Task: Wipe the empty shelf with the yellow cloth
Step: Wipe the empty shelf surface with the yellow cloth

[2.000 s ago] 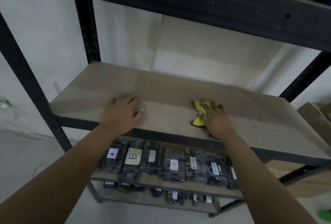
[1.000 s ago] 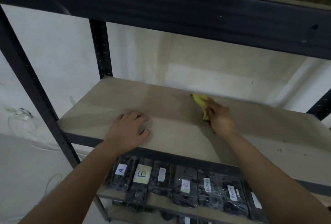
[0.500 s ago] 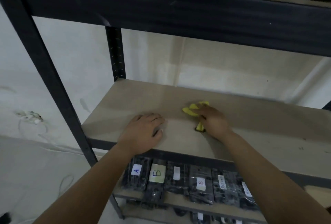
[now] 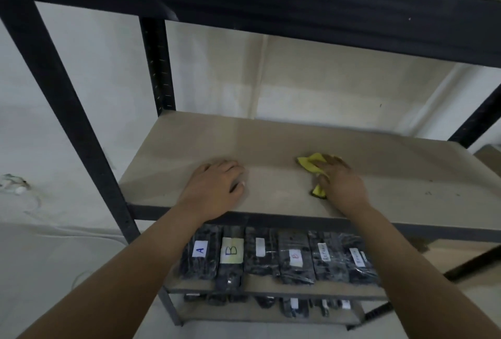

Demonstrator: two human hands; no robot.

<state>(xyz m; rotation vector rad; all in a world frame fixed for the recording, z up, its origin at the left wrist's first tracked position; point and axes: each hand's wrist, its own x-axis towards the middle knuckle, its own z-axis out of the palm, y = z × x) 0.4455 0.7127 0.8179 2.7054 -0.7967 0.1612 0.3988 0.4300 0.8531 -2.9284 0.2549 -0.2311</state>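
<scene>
The empty shelf [image 4: 271, 143] is a bare beige board in a dark metal rack, at chest height in front of me. My right hand [image 4: 343, 182] presses the yellow cloth [image 4: 310, 163] flat onto the board near its middle, close to the front edge; the cloth sticks out past my fingers to the left and below my thumb. My left hand [image 4: 214, 189] rests palm down on the board near the front edge, left of the cloth, holding nothing, fingers slightly spread.
A dark upper shelf beam [image 4: 271, 7] hangs low over the board. Black rack posts stand at the left front [image 4: 62, 110], left rear [image 4: 157, 67] and right rear [image 4: 479, 116]. Several labelled black wrapped packs [image 4: 271, 254] fill the shelf below. A few dark specks [image 4: 428, 193] mark the board's right side.
My right hand slid the cloth from the back of the shelf toward the front and slightly right. My left hand stayed planted. My head shifted, changing the view a little.
</scene>
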